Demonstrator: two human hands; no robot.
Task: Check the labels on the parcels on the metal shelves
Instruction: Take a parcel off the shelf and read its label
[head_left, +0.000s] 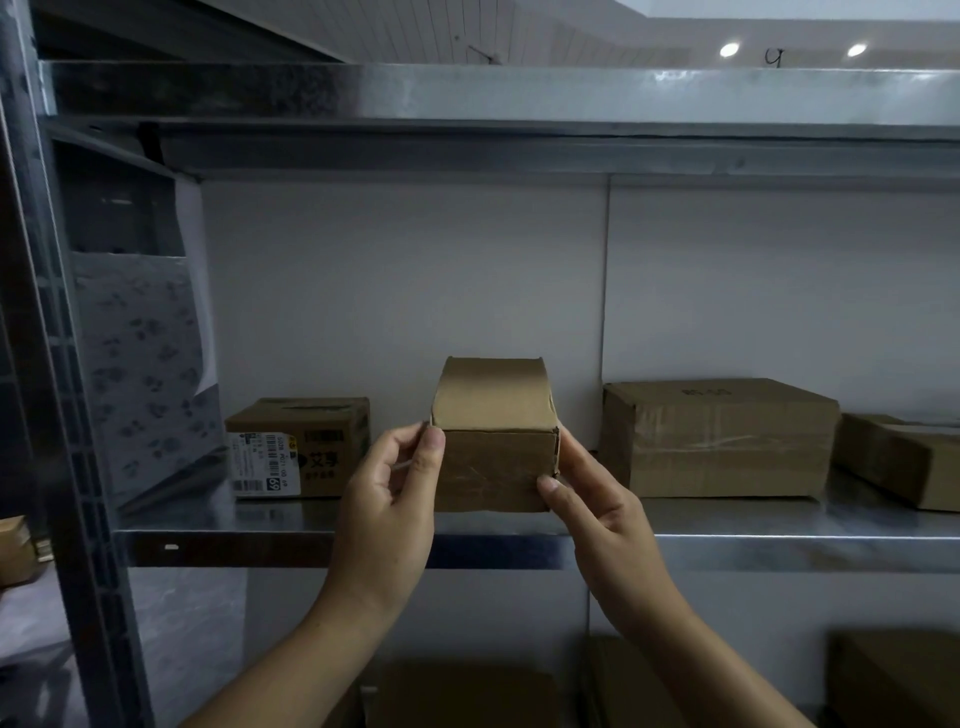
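Metal shelf (208, 525), left to right: shut carton (322, 441) with a white barcode label (265, 462) on its front. Then the small parcel (496, 436) near the shelf's front edge, left grip (387, 499) and right grip (597, 504) both pinching its front corners. It's plain scuffed brown cardboard, top bowed up. Wide taped box (719, 439) beside it. Everything's closed, so can't tell what's inside.

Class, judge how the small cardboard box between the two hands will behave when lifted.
Probably light: left hand and right hand hold the box by fingertips only. Its bowed top suggests thin card that may dent. Flat sides: unlikely to roll.
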